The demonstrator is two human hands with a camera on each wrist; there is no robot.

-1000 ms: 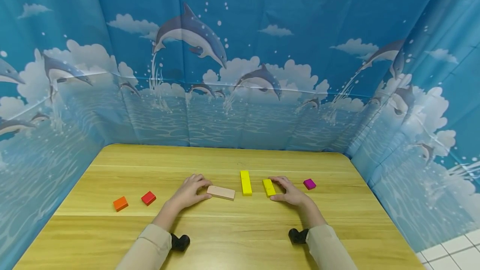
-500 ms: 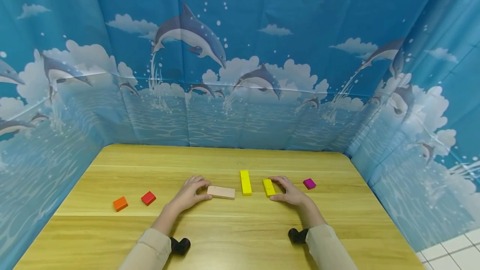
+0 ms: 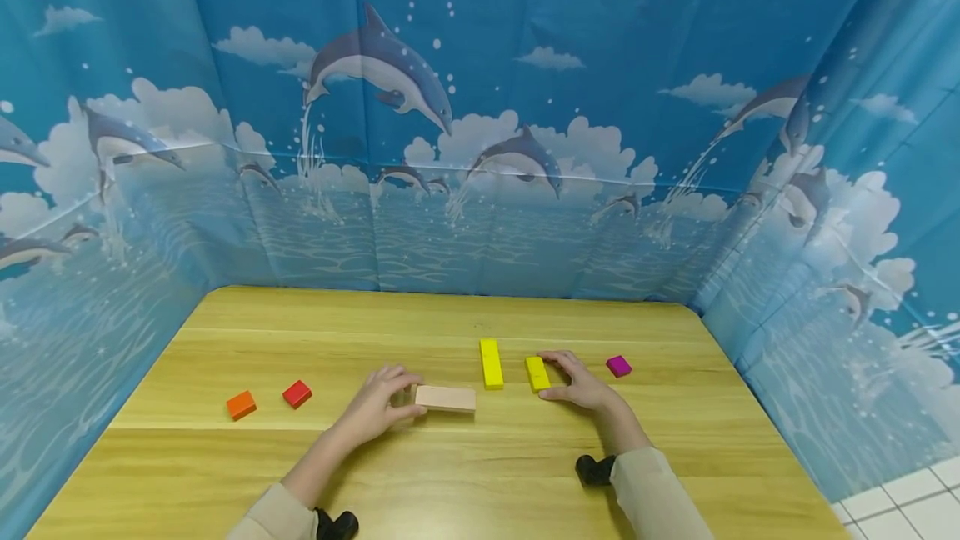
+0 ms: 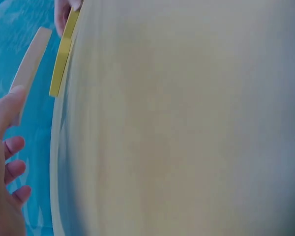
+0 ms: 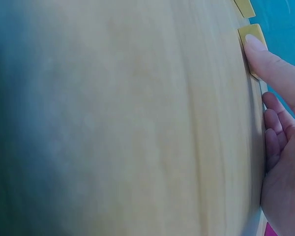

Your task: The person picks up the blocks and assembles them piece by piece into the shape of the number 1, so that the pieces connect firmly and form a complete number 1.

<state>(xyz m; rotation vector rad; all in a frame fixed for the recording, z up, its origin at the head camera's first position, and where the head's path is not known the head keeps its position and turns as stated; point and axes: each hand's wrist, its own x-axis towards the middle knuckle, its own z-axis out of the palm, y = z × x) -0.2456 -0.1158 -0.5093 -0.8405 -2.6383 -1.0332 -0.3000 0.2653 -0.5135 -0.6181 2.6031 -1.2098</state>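
My left hand (image 3: 377,403) pinches the left end of a plain wooden block (image 3: 450,399) between thumb and finger. In the left wrist view that wooden block (image 4: 32,61) appears raised off the table, its far end pointing away from the thumb. My right hand (image 3: 586,387) holds a short yellow block (image 3: 537,374) by its ends, thumb on the near one; the block lies on the table. The thumb presses this yellow block (image 5: 254,37) in the right wrist view, while the other fingers are loosely bent. Between the hands lies a longer yellow block (image 3: 491,364), touched by neither.
A red block (image 3: 297,394) and an orange block (image 3: 242,405) lie on the left of the wooden table (image 3: 465,473). A magenta block (image 3: 618,367) is just right of my right hand. A blue dolphin-print curtain (image 3: 480,257) hangs along the table's back and sides.
My left hand has lifted the wooden block and brought it slightly toward me and to the right. The right hand and its yellow block have stayed in place.
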